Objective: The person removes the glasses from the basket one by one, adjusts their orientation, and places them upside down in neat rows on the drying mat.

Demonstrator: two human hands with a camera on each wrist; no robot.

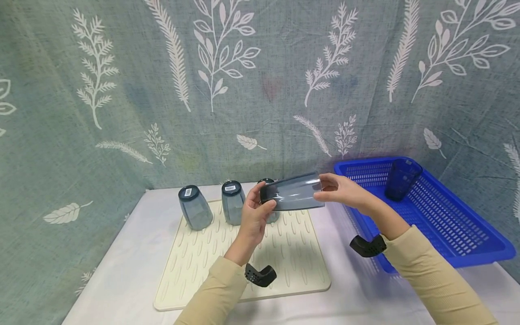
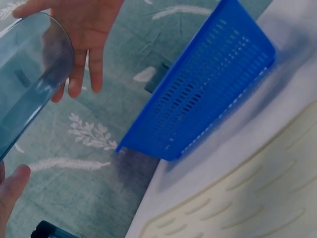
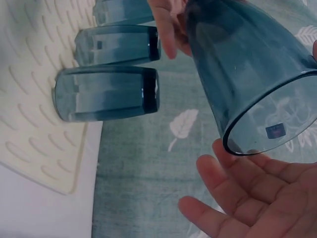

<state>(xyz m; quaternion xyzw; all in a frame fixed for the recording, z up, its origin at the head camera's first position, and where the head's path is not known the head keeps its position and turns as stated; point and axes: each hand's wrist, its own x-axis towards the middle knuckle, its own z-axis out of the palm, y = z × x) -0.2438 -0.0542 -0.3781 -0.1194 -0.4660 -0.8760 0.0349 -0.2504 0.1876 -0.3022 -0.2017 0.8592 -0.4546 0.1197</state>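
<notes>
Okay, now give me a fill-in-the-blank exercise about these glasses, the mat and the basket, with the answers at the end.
1. Upside down on the mat stand ____ glasses.
2. The ____ hand grips the held glass by its base end.
3. The basket beside the mat is coloured ____.
4. Counting the held one and the one in the basket, the head view shows ____ glasses in all.

Missing words: three; left; blue; five.
</notes>
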